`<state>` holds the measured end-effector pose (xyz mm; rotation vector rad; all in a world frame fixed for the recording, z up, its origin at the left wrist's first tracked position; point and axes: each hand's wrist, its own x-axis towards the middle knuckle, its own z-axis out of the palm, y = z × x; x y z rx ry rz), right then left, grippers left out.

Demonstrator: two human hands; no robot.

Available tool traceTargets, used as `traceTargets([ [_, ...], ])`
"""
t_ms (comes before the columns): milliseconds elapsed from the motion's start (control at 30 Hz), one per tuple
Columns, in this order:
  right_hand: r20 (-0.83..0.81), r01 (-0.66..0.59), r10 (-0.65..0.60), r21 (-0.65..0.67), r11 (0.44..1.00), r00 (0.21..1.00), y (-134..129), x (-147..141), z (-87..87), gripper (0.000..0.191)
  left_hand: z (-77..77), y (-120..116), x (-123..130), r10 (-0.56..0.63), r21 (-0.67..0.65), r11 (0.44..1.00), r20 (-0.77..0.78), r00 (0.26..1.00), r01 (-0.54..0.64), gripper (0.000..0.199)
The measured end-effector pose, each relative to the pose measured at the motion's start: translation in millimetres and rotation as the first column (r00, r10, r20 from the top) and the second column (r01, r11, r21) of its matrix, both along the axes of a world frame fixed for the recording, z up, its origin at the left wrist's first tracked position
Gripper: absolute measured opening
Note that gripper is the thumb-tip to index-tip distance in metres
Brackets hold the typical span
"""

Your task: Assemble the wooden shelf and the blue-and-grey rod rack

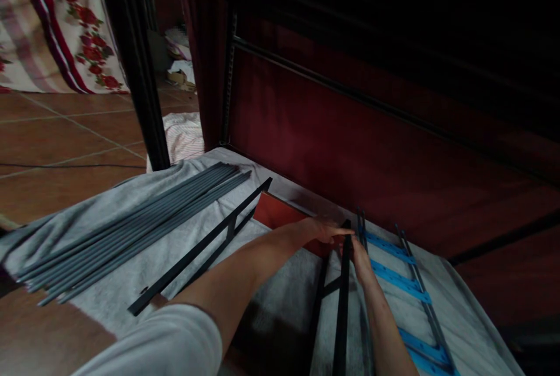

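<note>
My left hand (pixel 327 229) reaches over a red-orange board (pixel 277 211) to the far end of a black metal frame (pixel 343 300). One of its fingers points across the top of the frame's end; the other fingers are mostly hidden, and anything small in them cannot be made out. On the other side of that same end, my right hand (pixel 359 256) is closed around the bar, close against the left fingertips. The board spans between this frame and a second black metal frame (pixel 230 230) on the left. Both frames stand on a grey blanket (pixel 289 283).
A bundle of grey metal tubes (pixel 144 230) lies at the left. To the right are dark rods with blue cross pieces (pixel 400 280). A black post (pixel 135 73) rises at the left, and a dark red fabric wall (pixel 350 148) closes off the back. Tiled floor (pixel 65 125) shows beyond.
</note>
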<state>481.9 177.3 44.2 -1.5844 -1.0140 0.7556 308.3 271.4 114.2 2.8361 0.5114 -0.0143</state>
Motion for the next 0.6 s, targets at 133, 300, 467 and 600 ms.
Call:
traceTargets([
  [133, -0.298, -0.022, -0.023, -0.147, 0.989, 0.954, 0.6, -3.0, 9.0, 0.041, 14.7, 2.6, -32.3, -0.078, 0.134, 0.989, 0.162, 0.984, 0.057, 0.066],
  [300, -0.527, -0.021, -0.108, -0.233, 0.972, 0.843, 2.3, -15.0, 23.8, 0.014, 31.8, 38.5, -141.2, 0.559, -0.309, 0.82, 0.613, 0.559, -0.481, 0.047],
  [467, -0.628, 0.041, -0.238, -0.31, 0.95, 0.741, 9.4, -33.1, 36.8, 0.014, 10.6, 61.7, -240.7, 0.797, -0.622, 0.602, 0.508, 0.328, -0.501, 0.016],
  [600, -0.663, 0.056, -0.261, -0.314, 0.948, 0.702, 8.9, -42.2, 41.3, 0.01, -11.2, 51.0, -245.6, 0.866, -0.805, 0.46, 0.314, 0.389, -0.374, 0.019],
])
